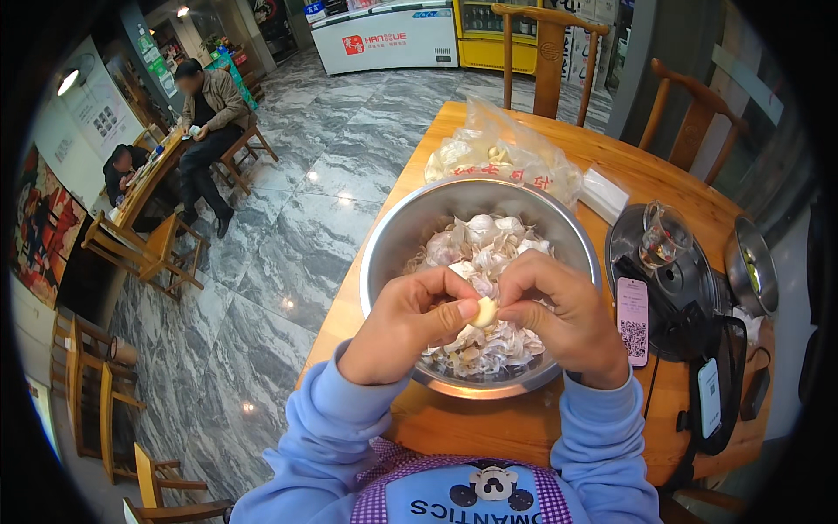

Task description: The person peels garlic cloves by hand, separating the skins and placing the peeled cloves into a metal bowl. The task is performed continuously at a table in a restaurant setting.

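A pale, peeled-looking garlic clove (484, 313) is pinched between the thumb and fingers of my left hand (419, 318). My right hand (556, 314) meets it from the other side, its thumb and fingertips closed at the clove's edge; whether they grip the clove or a bit of skin is too small to tell. Both hands are over a wide stainless steel bowl (406, 236). Inside it, whole garlic bulbs (481, 228) lie towards the far side, and loose papery garlic skins (501, 354) gather at the near side. My forearms hide parts of the bowl's rim.
Behind the bowl sits a clear plastic bag (524, 150) holding garlic. To the right are a round dark tray (687, 288) with a glass jug (664, 239), a phone (632, 321), a second phone (709, 396) and a small metal bowl (751, 262). Two people sit at another table.
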